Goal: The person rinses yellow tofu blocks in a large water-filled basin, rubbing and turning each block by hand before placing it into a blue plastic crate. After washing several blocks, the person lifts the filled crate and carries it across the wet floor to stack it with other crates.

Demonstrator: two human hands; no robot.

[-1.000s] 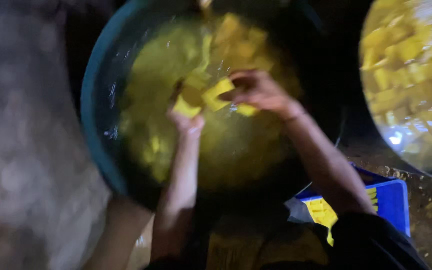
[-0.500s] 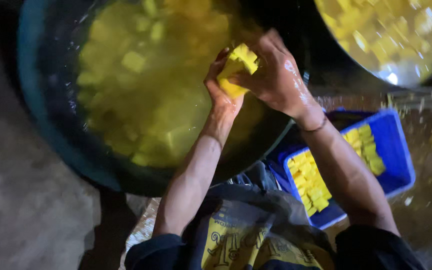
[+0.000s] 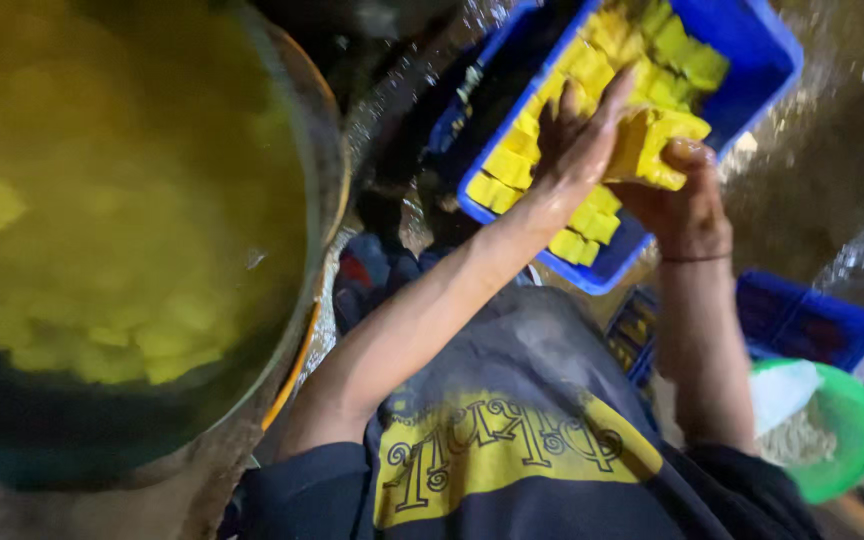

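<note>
Item: yellow cubes (image 3: 652, 145), a stacked handful, pressed between both hands above the blue crate (image 3: 767, 60) at upper right.

Change since a half-second ago: then the two hands gripped the handful over the large basin (image 3: 297, 200) of yellow liquid; now they are over the crate, well right of the basin. The cubes have thus left the liquid and reached the crate, where rows of like cubes already lie; the handful is not yet laid down.

Left hand (image 3: 577, 135): fingers spread flat, palm pressed against the near-left face of the stack.

Right hand (image 3: 682, 205): cupped beneath and behind the stack, fingers curled onto it; a thin band at the wrist. Together the hands clamp the cubes between them.

Basin: wide, dark-rimmed, filling the left of the view; pale cubes float blurred in it.

Blue crate: rectangular plastic, tilted in the view, its near-left part lined with cubes.

Second blue crate (image 3: 812, 330): lower right, contents too dark to tell.

Green bowl (image 3: 852, 435): round plastic, near right, holding a pale plastic bag and some grainy matter.

Apron (image 3: 512, 460): dark, with a yellow printed panel, at bottom centre.

Ground: wet and dark about the crates.
</note>
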